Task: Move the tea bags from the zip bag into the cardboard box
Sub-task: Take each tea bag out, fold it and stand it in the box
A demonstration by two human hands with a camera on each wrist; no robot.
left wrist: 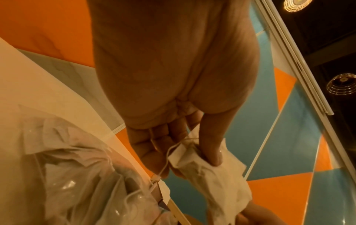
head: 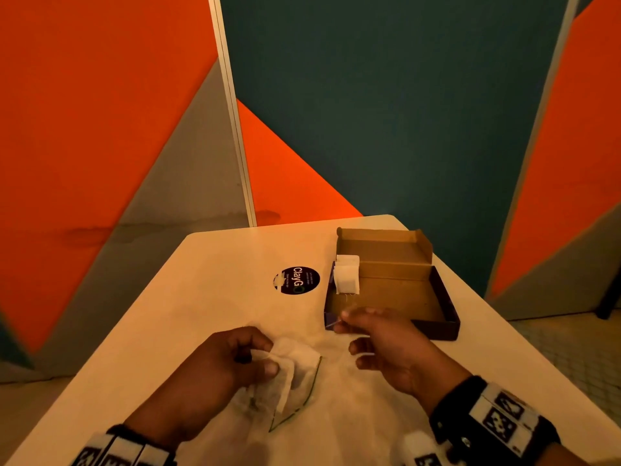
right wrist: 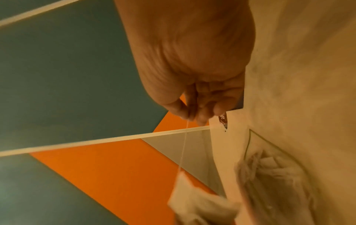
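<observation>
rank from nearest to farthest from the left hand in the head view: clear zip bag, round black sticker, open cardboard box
1. Clear zip bag: under and just right of the left hand, on the table.
2. Round black sticker: farther back, mid-table.
3. Open cardboard box: back right, beyond the right hand.

Black wristbands (head: pixel 497 422) with white marker blocks (seemingly patterned).

Left hand (head: pixel 232 359) curled (thumb pinching), right hand (head: pixel 379 344) fingertips pinched.
</observation>
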